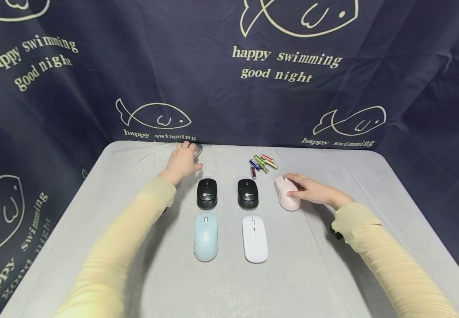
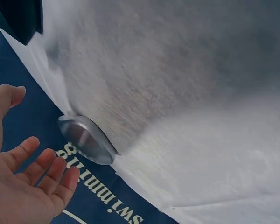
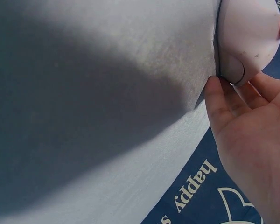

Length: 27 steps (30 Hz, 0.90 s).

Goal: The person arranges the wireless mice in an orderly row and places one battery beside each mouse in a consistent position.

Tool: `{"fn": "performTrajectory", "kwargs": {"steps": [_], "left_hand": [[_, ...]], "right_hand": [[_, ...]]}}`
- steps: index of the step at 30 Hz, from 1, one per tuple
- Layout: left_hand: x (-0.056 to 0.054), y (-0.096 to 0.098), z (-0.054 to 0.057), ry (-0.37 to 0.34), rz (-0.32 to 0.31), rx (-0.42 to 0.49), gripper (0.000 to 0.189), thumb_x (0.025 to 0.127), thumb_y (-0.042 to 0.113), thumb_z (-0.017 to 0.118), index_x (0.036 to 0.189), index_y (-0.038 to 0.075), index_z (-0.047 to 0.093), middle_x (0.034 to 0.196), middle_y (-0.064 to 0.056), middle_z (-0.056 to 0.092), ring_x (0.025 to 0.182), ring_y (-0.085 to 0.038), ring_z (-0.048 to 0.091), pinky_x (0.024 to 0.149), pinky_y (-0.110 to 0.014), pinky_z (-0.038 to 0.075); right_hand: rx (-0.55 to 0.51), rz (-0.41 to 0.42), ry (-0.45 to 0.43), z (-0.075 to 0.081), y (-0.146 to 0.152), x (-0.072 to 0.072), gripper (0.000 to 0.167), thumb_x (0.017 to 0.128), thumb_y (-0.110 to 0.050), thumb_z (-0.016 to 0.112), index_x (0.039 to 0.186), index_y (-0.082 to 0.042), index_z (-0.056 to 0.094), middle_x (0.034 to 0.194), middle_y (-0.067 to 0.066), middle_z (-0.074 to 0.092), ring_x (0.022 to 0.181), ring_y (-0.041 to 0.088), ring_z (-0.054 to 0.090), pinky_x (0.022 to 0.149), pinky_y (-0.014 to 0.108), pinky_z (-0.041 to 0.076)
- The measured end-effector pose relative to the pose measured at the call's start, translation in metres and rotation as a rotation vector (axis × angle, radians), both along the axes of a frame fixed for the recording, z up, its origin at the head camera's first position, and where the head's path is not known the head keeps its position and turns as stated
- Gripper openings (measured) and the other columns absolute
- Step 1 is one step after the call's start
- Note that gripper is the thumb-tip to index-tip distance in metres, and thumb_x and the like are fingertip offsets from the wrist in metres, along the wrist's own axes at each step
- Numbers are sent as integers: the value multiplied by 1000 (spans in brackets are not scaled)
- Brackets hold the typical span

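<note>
At the back left of the table, my left hand reaches beside a grey, rounded, mouse-like object, mostly hidden behind it in the head view. The left wrist view shows this object with a shiny surface, and the left hand apart from it with thumb and fingers spread. On the right, my right hand holds a pale pink computer mouse, thumb on the near side and fingers at its front end. Up close, the fingertips sit at the lower edge of the pink mouse.
Two black mice stand mid-table, with a light blue mouse and a white mouse nearer. Several coloured batteries lie in a pile behind. A dark blue curtain hangs along the table's back edge.
</note>
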<state>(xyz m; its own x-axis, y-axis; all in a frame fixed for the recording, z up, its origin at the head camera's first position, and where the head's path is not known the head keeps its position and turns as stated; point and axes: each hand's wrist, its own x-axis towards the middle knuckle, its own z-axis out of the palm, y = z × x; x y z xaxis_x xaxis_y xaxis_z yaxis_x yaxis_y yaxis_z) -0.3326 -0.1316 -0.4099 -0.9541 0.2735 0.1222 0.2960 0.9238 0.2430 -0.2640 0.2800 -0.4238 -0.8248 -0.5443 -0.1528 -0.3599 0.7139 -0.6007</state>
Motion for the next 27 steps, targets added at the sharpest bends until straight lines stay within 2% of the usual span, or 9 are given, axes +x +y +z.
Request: {"fn": "performTrajectory", "kwargs": {"steps": [6,13,18,27], "left_hand": [[-9,-1,-6,-5,40,-12,62,79,29,71,126,-2,48,126,-23,46,127,-46,34,106,-53,32],[-15,-3,-12,-23,86,-48,62,81,29,68,130,-3,47,127,-22,45,121,-41,38,97,-51,40],[-20,-6,-16,-31,106,-52,62,82,29,69,131,-2,47,128,-22,45,119,-39,39,94,-52,40],[-27,-10,-15,-31,169,-23,56,81,30,69,122,-5,53,118,-24,52,110,-38,47,91,-51,42]], "right_hand": [[0,-5,-5,0,-1,0,66,91,-27,59,142,4,32,147,27,29,137,44,22,110,58,18],[3,-6,0,2,-1,1,66,91,-26,59,142,5,31,147,27,29,137,44,23,110,57,19],[12,-2,4,2,-2,0,66,91,-27,59,142,5,32,147,28,29,137,44,23,110,58,19],[17,-3,4,1,-1,0,66,91,-28,59,142,4,33,147,27,29,136,44,23,109,58,19]]}}
